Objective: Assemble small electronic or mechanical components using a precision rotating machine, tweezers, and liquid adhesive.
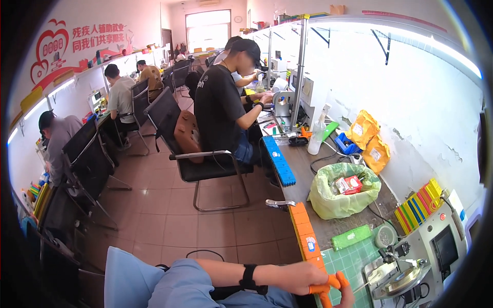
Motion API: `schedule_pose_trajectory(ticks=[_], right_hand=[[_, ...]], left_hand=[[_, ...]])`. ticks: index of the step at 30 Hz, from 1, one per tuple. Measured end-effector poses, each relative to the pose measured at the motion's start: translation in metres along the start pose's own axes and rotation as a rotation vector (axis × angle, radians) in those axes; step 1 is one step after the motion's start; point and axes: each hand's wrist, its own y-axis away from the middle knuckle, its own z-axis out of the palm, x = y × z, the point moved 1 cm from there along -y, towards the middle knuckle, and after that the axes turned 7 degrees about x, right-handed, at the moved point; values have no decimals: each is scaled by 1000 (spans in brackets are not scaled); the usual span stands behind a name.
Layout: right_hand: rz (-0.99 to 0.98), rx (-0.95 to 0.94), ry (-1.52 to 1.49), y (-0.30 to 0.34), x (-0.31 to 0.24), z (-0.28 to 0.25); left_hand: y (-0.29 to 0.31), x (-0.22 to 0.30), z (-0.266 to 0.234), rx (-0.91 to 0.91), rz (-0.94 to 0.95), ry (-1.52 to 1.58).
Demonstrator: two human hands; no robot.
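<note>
My left hand (pixel 304 276), its arm banded in black at the wrist, reaches in from the left over the bench's front edge. Its fingers are curled closed, with orange finger covers on the tips. My right hand (pixel 348 299) is partly cut off by the lower edge, and its orange-covered fingertip meets the left fingers. What lies between the fingertips is too small to tell. A thin pale strip (pixel 362 284) runs from near the right hand toward a bench machine (pixel 398 280) with a round metal disc. Below the hands lies a green gridded cutting mat (pixel 339 262).
An orange compartment strip (pixel 304 228) and a blue one (pixel 279 161) line the bench edge. A bag-lined bin (pixel 334 203) holds rubbish. Beyond stand a spray bottle (pixel 315 138), yellow packets (pixel 363 127) and colourful trays (pixel 418 208). A co-worker (pixel 221 102) sits ahead, beside a black chair (pixel 205 172).
</note>
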Motion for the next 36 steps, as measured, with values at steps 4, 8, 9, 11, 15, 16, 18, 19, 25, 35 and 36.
schedule_pose_trajectory(ticks=[4,8,9,11,15,16,18,19,25,35,36], right_hand=[[-68,43,124,22,19,-15],[-62,119,87,28,12,-22],[-61,120,88,29,12,-23],[22,99,86,34,15,-24],[67,77,129,36,20,-24],[42,88,96,36,18,-22],[14,96,62,35,15,-20],[41,88,47,35,14,-19],[77,41,14,34,8,-21],[12,-13,-22,32,-1,-25],[12,-10,-23,33,1,-24]], left_hand=[[-12,24,8,-53,158,235],[-16,24,13,-163,206,244],[-17,26,13,-164,207,245],[-20,32,11,-413,-155,374],[-23,39,5,-501,-238,369],[-22,40,7,-426,-95,384],[-19,41,8,-346,48,395],[-19,41,9,-382,23,442],[-20,43,5,-474,-7,490],[-15,42,9,-508,88,441],[-15,42,11,-510,89,440]])
